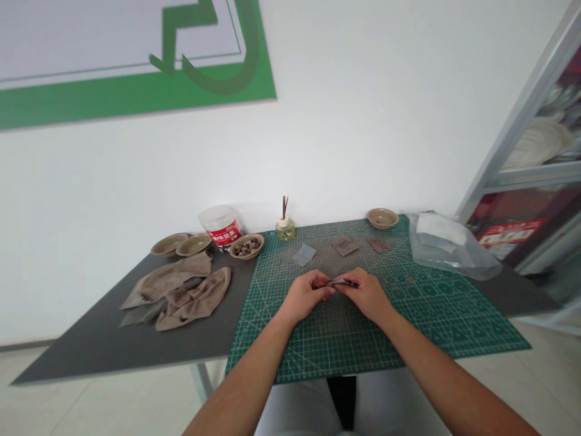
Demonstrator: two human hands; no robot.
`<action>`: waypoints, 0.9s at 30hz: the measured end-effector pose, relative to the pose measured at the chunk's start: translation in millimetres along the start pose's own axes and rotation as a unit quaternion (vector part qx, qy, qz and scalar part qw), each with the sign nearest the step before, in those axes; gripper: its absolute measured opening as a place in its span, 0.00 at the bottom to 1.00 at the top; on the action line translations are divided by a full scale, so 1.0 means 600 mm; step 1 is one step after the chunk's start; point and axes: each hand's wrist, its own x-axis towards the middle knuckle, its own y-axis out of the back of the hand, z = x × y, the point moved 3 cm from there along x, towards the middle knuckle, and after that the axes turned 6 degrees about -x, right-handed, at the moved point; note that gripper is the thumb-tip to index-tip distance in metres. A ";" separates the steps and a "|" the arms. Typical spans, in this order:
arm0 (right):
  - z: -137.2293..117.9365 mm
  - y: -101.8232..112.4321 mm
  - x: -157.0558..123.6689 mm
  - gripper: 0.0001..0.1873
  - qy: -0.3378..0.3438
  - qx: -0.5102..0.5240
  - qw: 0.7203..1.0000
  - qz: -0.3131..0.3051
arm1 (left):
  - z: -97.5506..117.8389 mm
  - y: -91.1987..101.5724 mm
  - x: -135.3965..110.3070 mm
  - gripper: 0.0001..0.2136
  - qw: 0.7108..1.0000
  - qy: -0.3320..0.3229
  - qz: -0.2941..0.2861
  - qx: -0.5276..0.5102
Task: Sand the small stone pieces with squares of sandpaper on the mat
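Observation:
Over the green cutting mat [295,339], both hands meet around a small thin grey piece [338,281]. My left hand [307,297] is closed, its thumb and fingers pinching the left end of the piece. From the other side my right hand [367,293] grips it, also closed, with fingers curled over it. The fingers cover much of the piece, and its material cannot be made out. Just beyond the hands lie a pale grey square [304,255], a brown square [345,246] with dark marks and a smaller brown piece [379,244].
Crumpled brown cloths [195,300] lie on the dark table [113,345] at left. Behind them stand two bowls [194,244], a white tub [221,225] and a bowl of small stones [246,246]. A reed diffuser [285,229], another bowl [382,218] and a plastic bag [447,245] line the back.

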 end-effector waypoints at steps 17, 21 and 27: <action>-0.012 -0.001 -0.008 0.13 0.074 -0.015 0.997 0.029 | 0.005 0.005 -0.004 0.08 0.995 -0.040 0.052 0.075; -0.012 0.000 -0.009 0.12 0.063 -0.030 0.997 0.045 | 0.008 0.006 -0.006 0.09 0.993 -0.046 0.061 0.090; -0.015 0.000 -0.009 0.14 0.079 -0.030 0.996 0.043 | 0.011 0.008 -0.006 0.09 0.991 -0.044 0.071 0.102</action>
